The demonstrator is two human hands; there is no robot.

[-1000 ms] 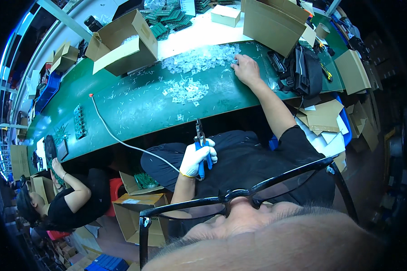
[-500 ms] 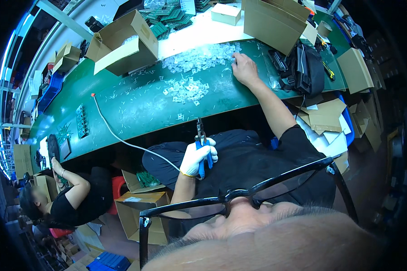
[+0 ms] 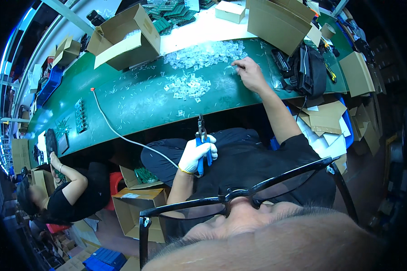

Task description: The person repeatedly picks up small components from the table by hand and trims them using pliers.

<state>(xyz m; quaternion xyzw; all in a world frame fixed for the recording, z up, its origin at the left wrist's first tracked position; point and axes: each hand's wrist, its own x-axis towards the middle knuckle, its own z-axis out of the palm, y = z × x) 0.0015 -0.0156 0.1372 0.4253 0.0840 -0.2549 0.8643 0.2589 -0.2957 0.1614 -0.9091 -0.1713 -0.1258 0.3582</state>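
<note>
My left hand point(image 3: 195, 156), in a white glove, grips a pair of cutting pliers point(image 3: 201, 140) with blue handles, jaws up, in front of the table edge. My bare right hand point(image 3: 252, 76) is over the green table, its thumb and fingers pinched together; whatever is between the fingertips is too small to make out. Just left of it spreads a large heap of small clear plastic pieces point(image 3: 203, 55). A smaller pile of whitish square pieces point(image 3: 188, 87) lies nearer me. A single piece point(image 3: 181, 113) sits close to the front edge.
An open cardboard box point(image 3: 129, 52) stands at the back left, another box point(image 3: 280, 25) at the back right. A black bag point(image 3: 309, 74) lies right of my hand. A grey cable point(image 3: 115, 132) crosses the table's edge. Green circuit boards point(image 3: 81, 116) and a seated person point(image 3: 77, 187) are at left.
My right hand has drawn back slightly from the large heap, toward the right and nearer me, fingertips pinched. My left hand stays in place with the pliers. The view has shifted a little.
</note>
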